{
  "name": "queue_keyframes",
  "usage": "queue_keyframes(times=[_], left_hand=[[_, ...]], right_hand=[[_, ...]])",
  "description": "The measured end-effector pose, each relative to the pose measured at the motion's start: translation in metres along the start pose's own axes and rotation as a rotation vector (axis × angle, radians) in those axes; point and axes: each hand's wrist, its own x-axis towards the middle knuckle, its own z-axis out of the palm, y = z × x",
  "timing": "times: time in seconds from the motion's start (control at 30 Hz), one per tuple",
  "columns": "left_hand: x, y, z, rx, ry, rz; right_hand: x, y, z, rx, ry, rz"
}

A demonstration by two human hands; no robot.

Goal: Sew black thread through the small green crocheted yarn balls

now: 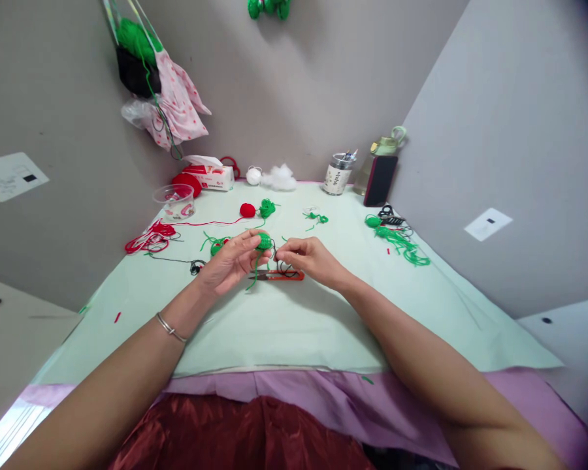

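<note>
My left hand [235,260] is closed round a small green crocheted piece [264,241], held between thumb and fingers. A loose green tail hangs down from it. Just to the right, my right hand [310,257] pinches black yarn [276,251] that runs to the piece; whether a needle is in the fingers is too small to tell. Below both hands lie orange-handled thread snips [289,275], with black strands across them. Another green crocheted piece with red and white spots [219,246] sits behind my left hand, partly hidden by it.
Red yarn [151,236] lies tangled at left, near a clear plastic tub [179,207]. At the back are a tissue box [215,177], white stuffing [280,178] and a pen holder [338,175]. A phone [381,181] leans against a bottle; green yarn [406,248] lies at right.
</note>
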Motion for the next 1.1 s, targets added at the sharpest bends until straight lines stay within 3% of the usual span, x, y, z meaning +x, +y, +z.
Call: queue_keyframes(times=[0.2, 0.37, 0.5, 0.53, 0.63, 0.73, 0.97, 1.1], left_hand=[[0.001, -0.009, 0.0, 0.395, -0.042, 0.09], [0.006, -0.016, -0.003, 0.556, 0.095, 0.2], [0.007, -0.012, -0.006, 0.527, 0.139, 0.276], [0.007, -0.011, -0.006, 0.525, 0.142, 0.287], [0.003, -0.008, -0.004, 0.511, 0.136, 0.272], [0.001, -0.007, 0.0, 0.492, 0.128, 0.233], [0.003, -0.01, -0.001, 0.603, 0.221, 0.337], [-0.002, -0.005, 0.004, 0.451, 0.037, 0.165]], right_hand=[[0.001, -0.003, -0.02, 0.319, 0.132, 0.055], [-0.005, -0.013, -0.027, 0.378, 0.005, 0.057], [-0.009, -0.014, -0.028, 0.086, -0.173, 0.02], [-0.009, -0.011, -0.027, -0.047, -0.128, -0.009], [-0.004, 0.004, -0.024, -0.483, 0.163, -0.12], [-0.001, 0.012, -0.023, -0.625, 0.307, -0.163], [-0.003, -0.012, -0.036, 0.007, 0.368, -0.111], [0.002, -0.007, -0.032, 0.264, 0.373, -0.032]])
